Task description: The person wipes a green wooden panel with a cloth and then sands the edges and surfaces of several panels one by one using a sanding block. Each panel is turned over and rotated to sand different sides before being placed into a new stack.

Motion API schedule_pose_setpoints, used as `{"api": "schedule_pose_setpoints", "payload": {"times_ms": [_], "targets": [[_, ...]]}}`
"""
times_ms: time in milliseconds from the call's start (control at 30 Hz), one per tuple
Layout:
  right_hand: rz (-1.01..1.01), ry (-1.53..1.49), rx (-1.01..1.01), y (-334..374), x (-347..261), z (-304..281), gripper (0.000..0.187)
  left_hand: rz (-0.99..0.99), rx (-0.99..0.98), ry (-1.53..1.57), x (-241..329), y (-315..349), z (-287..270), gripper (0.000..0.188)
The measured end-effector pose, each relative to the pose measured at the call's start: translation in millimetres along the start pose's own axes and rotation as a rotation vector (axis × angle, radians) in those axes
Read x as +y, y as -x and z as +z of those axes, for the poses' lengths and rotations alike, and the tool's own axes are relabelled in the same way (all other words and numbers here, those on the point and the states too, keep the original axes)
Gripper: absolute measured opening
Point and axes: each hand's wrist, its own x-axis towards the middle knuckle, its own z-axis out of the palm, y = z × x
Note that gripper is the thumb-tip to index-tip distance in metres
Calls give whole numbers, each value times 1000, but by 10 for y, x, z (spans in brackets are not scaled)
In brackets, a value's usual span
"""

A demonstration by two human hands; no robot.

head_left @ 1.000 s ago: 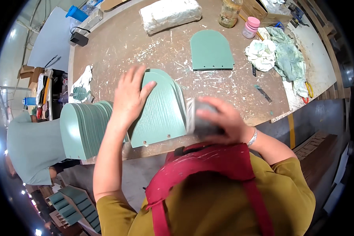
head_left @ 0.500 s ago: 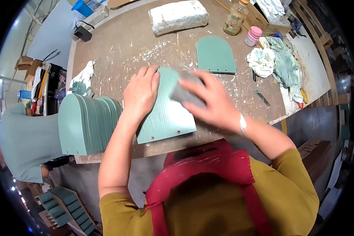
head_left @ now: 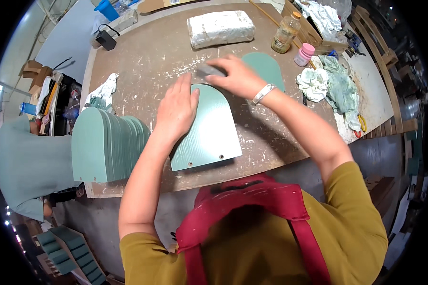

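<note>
A pale green panel with a rounded top and two small holes along its straight edge lies in front of me. My left hand rests on its left side, fingers stretched flat along the curve. Just past the rounded end, my right hand is closed on a grey sanding block, partly hidden under its fingers. A second green panel lies beyond, partly covered by my right forearm. To the left, a row of similar green panels stands on edge, packed together.
On the worktable are a white wrapped block, a jar with an orange lid, a pink bottle, crumpled rags and scissors. A person in a grey-green shirt is bent over at the left.
My right hand has swept the sanding block up and left, from the panel's right side to beyond its rounded top. My left hand stays on the panel's left side.
</note>
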Motion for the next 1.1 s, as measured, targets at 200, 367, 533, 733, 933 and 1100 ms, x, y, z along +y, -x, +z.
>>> {"api": "schedule_pose_setpoints", "payload": {"times_ms": [200, 367, 533, 733, 933, 1100], "targets": [[-56, 93, -87, 557, -383, -442, 55, 315, -175, -9, 419, 777, -140, 66], [51, 84, -156, -217, -345, -61, 54, 422, -121, -53, 582, 979, -10, 66], [-62, 221, -400, -120, -630, -351, 59, 335, -52, -32, 510, 1008, 84, 61], [32, 334, -315, -514, -605, -140, 54, 391, -46, -34, 573, 967, 108, 58], [79, 296, -579, -610, -1086, 32, 54, 363, -28, -18, 588, 1012, 102, 56], [-201, 412, -464, -650, -1034, 14, 53, 323, -35, 13, 514, 1035, 144, 56]]}}
